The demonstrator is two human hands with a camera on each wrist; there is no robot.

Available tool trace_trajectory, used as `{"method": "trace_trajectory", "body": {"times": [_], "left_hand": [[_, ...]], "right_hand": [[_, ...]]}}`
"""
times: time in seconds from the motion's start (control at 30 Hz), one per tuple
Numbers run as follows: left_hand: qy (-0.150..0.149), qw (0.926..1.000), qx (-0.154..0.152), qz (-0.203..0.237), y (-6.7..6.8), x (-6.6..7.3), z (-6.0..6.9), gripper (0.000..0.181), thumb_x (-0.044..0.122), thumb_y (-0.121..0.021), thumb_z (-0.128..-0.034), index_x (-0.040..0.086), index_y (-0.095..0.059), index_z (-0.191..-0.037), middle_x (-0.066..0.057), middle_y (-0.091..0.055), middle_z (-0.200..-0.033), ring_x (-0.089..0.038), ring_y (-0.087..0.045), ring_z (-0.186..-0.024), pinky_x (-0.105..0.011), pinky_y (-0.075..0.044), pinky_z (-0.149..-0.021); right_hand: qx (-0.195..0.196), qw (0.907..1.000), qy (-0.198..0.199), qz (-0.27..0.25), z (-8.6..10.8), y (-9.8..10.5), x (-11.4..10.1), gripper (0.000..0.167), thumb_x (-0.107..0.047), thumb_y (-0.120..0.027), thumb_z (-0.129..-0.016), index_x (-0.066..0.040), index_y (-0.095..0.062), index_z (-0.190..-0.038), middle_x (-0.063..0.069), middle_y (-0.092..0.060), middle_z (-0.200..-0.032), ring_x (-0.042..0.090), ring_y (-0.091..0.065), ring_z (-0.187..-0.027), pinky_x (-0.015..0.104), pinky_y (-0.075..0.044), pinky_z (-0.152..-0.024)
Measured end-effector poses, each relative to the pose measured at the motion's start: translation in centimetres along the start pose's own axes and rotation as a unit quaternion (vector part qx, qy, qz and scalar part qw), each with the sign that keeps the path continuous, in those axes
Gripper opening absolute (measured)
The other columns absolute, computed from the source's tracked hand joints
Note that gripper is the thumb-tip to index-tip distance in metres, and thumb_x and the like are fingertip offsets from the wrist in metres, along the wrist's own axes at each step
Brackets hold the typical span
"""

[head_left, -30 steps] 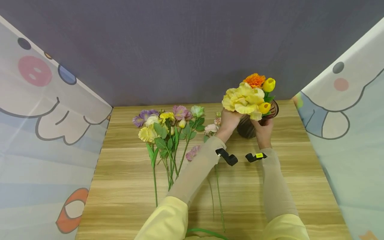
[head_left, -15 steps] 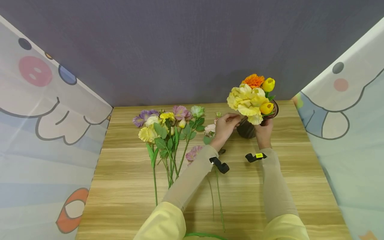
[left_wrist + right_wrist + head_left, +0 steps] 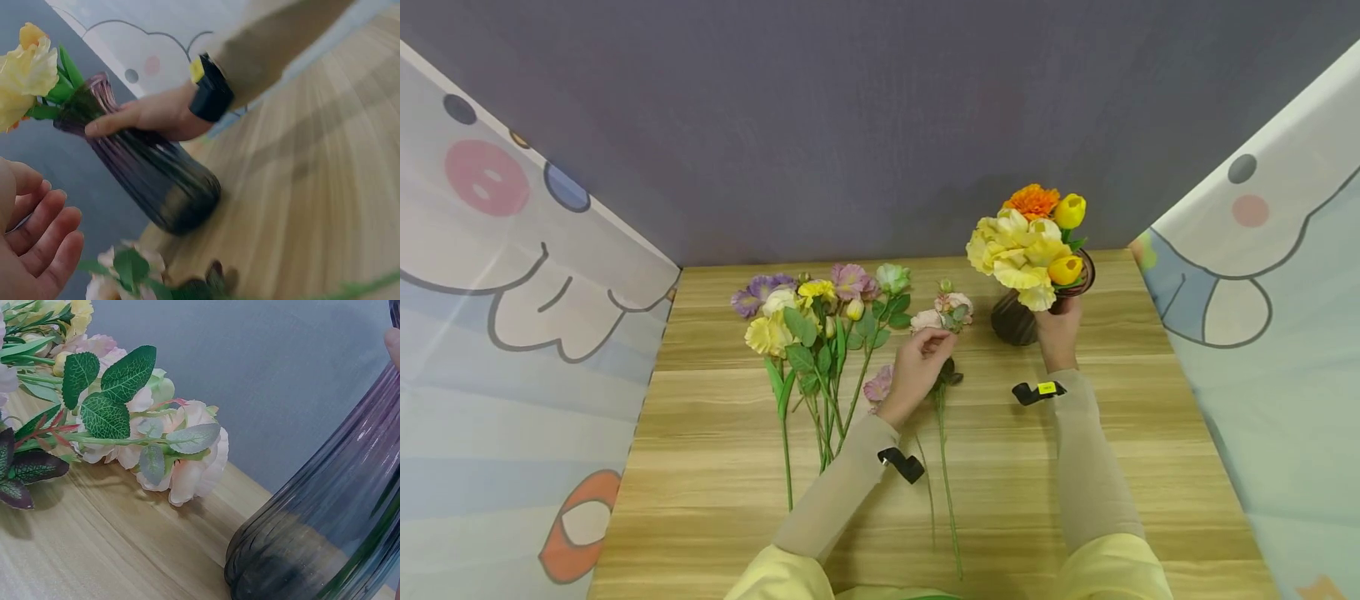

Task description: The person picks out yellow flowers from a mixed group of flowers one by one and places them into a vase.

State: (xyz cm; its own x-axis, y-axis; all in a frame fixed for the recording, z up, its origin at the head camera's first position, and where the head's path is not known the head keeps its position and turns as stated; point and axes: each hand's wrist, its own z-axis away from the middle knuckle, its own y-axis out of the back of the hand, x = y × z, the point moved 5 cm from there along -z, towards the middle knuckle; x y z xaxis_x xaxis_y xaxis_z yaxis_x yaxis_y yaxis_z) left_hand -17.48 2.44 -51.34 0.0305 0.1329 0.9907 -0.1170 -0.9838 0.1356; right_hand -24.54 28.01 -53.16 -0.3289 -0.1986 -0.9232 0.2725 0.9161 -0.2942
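Gripping the glass vase point(image 3: 1013, 323) by its neck, your right hand point(image 3: 1060, 333) curls thumb and fingers round the ribbed, purple-tinted glass. The vase stands upright on the wooden table point(image 3: 692, 467), close to the grey wall point(image 3: 880, 125) behind it. Out of its mouth rise an orange flower point(image 3: 1032, 202), a large pale yellow flower point(image 3: 1022, 260), an upper yellow tulip point(image 3: 1070, 212) and a lower yellow tulip point(image 3: 1065, 270), with green leaves among them. Through the glass low down you can see a green stem.

Left of the vase and a little nearer to you is your left hand point(image 3: 917, 364), its fingers relaxed and loosely bent, holding nothing. It sits near the pale pink roses point(image 3: 957, 305), which lie just left of the vase; you cannot tell whether it touches them. Dark leaves point(image 3: 951, 375) lie nearer to you than the vase's base.

Farther left of the vase spreads a loose bunch of cut flowers: a purple flower point(image 3: 762, 292), a yellow carnation point(image 3: 817, 290), a pink flower point(image 3: 850, 282) and a pale green flower point(image 3: 892, 278). Their stems run toward you. Cartoon-printed cloth point(image 3: 1247, 267) hangs to the vase's right.
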Motion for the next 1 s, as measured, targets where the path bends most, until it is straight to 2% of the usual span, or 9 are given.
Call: {"method": "trace_trajectory", "body": {"times": [0.1, 0.23, 0.37, 0.47, 0.6, 0.7, 0.87, 1.0], "left_hand": [[-0.014, 0.9997, 0.008, -0.019, 1.4, -1.1, 1.1, 0.026, 0.024, -0.065, -0.1038, 0.002, -0.074, -0.113, -0.016, -0.075, -0.1, -0.015, -0.069, -0.086, -0.027, -0.058, -0.077], [-0.014, 0.9984, 0.033, -0.043, 3.5, -2.6, 2.5, 0.028, 0.021, -0.065, -0.1041, -0.002, -0.073, -0.115, -0.013, -0.075, -0.098, -0.021, -0.069, -0.086, -0.027, -0.058, -0.075], [-0.004, 0.9963, 0.066, -0.054, 5.6, -3.4, 3.7, 0.027, 0.023, -0.064, -0.1046, 0.0, -0.074, -0.115, -0.011, -0.075, -0.101, -0.021, -0.069, -0.087, -0.027, -0.057, -0.076], [-0.01, 0.9938, 0.093, -0.06, 6.9, -3.6, 4.5, 0.022, 0.022, -0.066, -0.1037, 0.004, -0.076, -0.112, -0.01, -0.075, -0.1, -0.021, -0.07, -0.087, -0.026, -0.058, -0.075], [-0.029, 0.9898, 0.125, -0.062, 8.1, -4.1, 5.2, 0.018, 0.016, -0.067, -0.1024, 0.002, -0.076, -0.11, -0.012, -0.075, -0.096, -0.025, -0.07, -0.081, -0.023, -0.056, -0.069], [-0.03, 0.9876, 0.142, -0.061, 8.9, -4.5, 5.6, 0.02, 0.014, -0.067, -0.1023, -0.001, -0.075, -0.112, -0.013, -0.074, -0.094, -0.027, -0.069, -0.077, -0.022, -0.055, -0.065], [-0.02, 0.9823, 0.169, -0.079, 10.1, -5.4, 6.3, 0.022, 0.013, -0.068, -0.1016, -0.003, -0.072, -0.116, -0.012, -0.073, -0.098, -0.023, -0.068, -0.084, -0.022, -0.056, -0.072], [-0.026, 0.9741, 0.195, -0.111, 11.3, -6.0, 6.9, 0.023, 0.011, -0.067, -0.1011, -0.005, -0.07, -0.117, -0.015, -0.069, -0.104, -0.026, -0.067, -0.09, -0.027, -0.057, -0.076]], "right_hand": [[0.001, 1.0, -0.003, 0.008, 0.0, 0.0, -0.1, 0.052, 0.003, -0.071, -0.091, -0.006, -0.055, -0.139, 0.005, -0.06, -0.131, 0.02, -0.055, -0.124, 0.024, -0.047, -0.104], [0.0, 0.9999, -0.002, 0.012, 0.0, -0.1, -0.1, 0.051, 0.003, -0.071, -0.091, -0.006, -0.055, -0.139, 0.005, -0.06, -0.131, 0.02, -0.056, -0.124, 0.024, -0.047, -0.104], [0.001, 1.0, 0.002, 0.0, 0.0, 0.0, 0.0, 0.052, 0.005, -0.07, -0.091, -0.006, -0.054, -0.139, 0.006, -0.06, -0.131, 0.021, -0.056, -0.124, 0.025, -0.047, -0.104], [0.001, 1.0, 0.003, 0.001, 0.1, 0.1, 0.0, 0.052, 0.005, -0.07, -0.091, -0.006, -0.055, -0.139, 0.006, -0.06, -0.13, 0.02, -0.056, -0.124, 0.025, -0.048, -0.103], [-0.001, 1.0, 0.001, 0.01, 0.0, 0.0, -0.1, 0.051, 0.003, -0.072, -0.091, -0.007, -0.056, -0.139, 0.005, -0.061, -0.13, 0.02, -0.056, -0.124, 0.024, -0.048, -0.103], [-0.004, 1.0, 0.002, 0.008, 0.1, 0.0, -0.1, 0.051, 0.003, -0.072, -0.091, -0.007, -0.056, -0.139, 0.005, -0.061, -0.13, 0.02, -0.056, -0.124, 0.024, -0.048, -0.104], [-0.003, 0.9999, 0.005, 0.009, 0.1, 0.0, -0.1, 0.051, 0.002, -0.072, -0.091, -0.007, -0.056, -0.139, 0.005, -0.061, -0.13, 0.019, -0.056, -0.123, 0.024, -0.048, -0.103], [-0.002, 0.9999, 0.008, 0.012, 0.1, 0.0, 0.0, 0.05, 0.002, -0.072, -0.092, -0.007, -0.056, -0.138, 0.005, -0.062, -0.13, 0.019, -0.057, -0.122, 0.024, -0.048, -0.103]]}}
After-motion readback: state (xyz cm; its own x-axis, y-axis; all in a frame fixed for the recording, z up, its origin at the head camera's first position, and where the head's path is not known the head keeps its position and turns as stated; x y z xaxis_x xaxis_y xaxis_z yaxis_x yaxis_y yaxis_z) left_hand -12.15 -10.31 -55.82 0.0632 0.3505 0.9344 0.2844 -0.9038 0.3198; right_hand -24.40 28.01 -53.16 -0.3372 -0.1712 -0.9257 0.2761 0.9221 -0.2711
